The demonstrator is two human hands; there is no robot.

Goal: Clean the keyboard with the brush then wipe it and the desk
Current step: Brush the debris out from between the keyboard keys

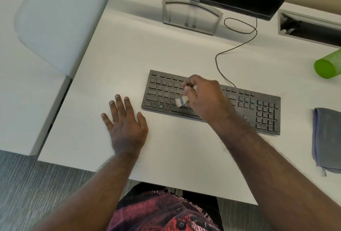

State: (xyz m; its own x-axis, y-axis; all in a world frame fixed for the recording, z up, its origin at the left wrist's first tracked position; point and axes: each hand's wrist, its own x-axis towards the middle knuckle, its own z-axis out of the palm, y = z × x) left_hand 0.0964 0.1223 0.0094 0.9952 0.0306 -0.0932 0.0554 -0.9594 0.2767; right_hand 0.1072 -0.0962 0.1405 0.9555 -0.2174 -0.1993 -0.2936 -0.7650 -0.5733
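The small brush (180,101) touches the lower letter keys of the black keyboard (258,107), pinched by the right hand's (206,98) curled fingers above it. The left hand (125,120) lies flat, fingers spread, on the desk (175,147) just beside the keyboard.

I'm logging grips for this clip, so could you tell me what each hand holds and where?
The right hand pinches the brush by its upper end, bristles on the keyboard. The left hand holds nothing.
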